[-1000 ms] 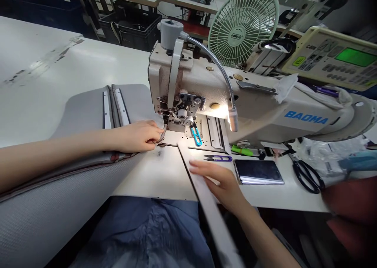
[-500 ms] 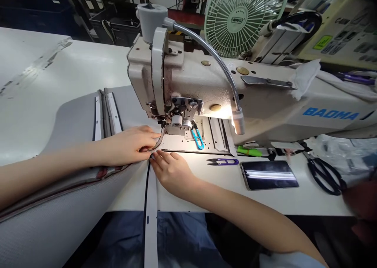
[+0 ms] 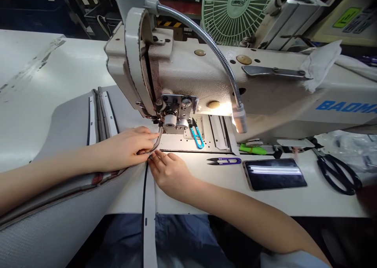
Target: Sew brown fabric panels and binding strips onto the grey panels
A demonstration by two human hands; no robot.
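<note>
Under the head of a sewing machine (image 3: 172, 79) runs the edge of a large grey fabric panel (image 3: 70, 122). My left hand (image 3: 129, 147) lies over that edge just left of the needle area, its fingers closed on the fabric. Close in front of it, my right hand (image 3: 167, 171) pinches the top of a long white strip with a black edge (image 3: 149, 224), which hangs down over the table's front. The fingertips of both hands nearly meet where strip and panel come together. The presser foot and needle are hardly visible.
Blue thread snips (image 3: 196, 135) lie on the machine bed. Purple thread snips (image 3: 224, 161), a phone (image 3: 274, 174) and black-handled scissors (image 3: 338, 171) lie to the right. A lamp on a bendable neck (image 3: 240, 118) shines on the bed. Behind stands a green fan (image 3: 238, 16).
The view has moved closer to the machine, so its head appears larger and further left. Both hands keep nearly the same place and grip at the panel edge and strip.
</note>
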